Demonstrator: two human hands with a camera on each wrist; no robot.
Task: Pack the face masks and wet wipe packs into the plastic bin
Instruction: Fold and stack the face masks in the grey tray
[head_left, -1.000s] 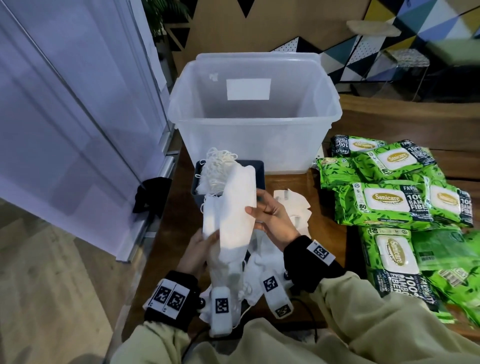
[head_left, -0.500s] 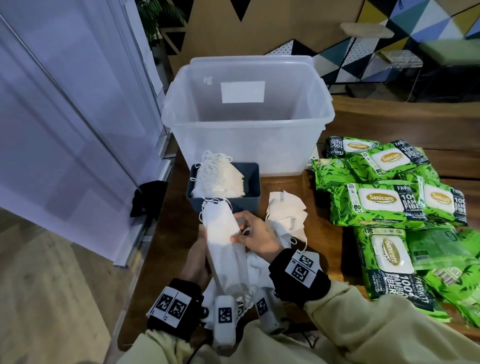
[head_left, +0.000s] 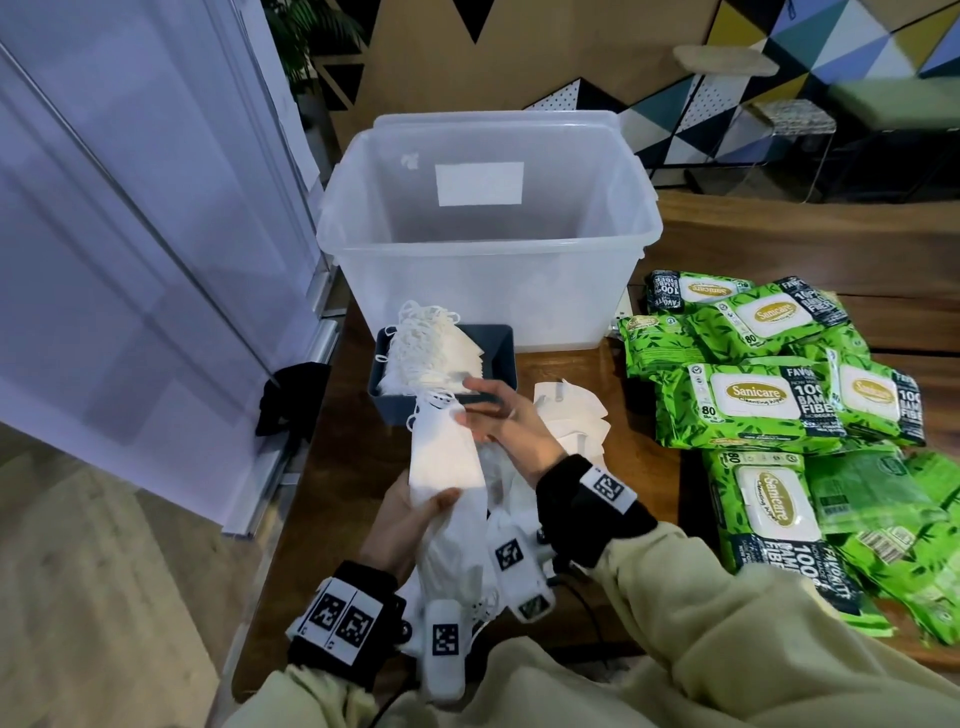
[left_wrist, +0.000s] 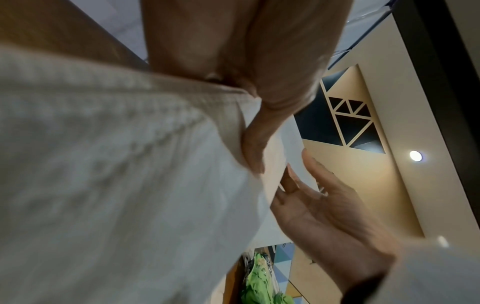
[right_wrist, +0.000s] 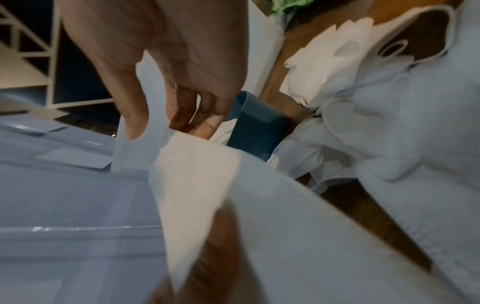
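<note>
Mask-gathering step: left hand (head_left: 410, 514) grips the folded face mask (head_left: 444, 452), right hand (head_left: 506, 428) rests loose-fingered on it; next, lift it into the plastic bin (head_left: 636, 244).

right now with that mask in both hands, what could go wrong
1. The left hand grips only the bottom edge of the mask, and the right hand lies on it with straight fingers, so it may slip on the way to the bin.
2. Its ear loops dangle by the mask stack in the blue tray and could snag one.
3. Loose masks under the right wrist could get swept off the table.
</note>
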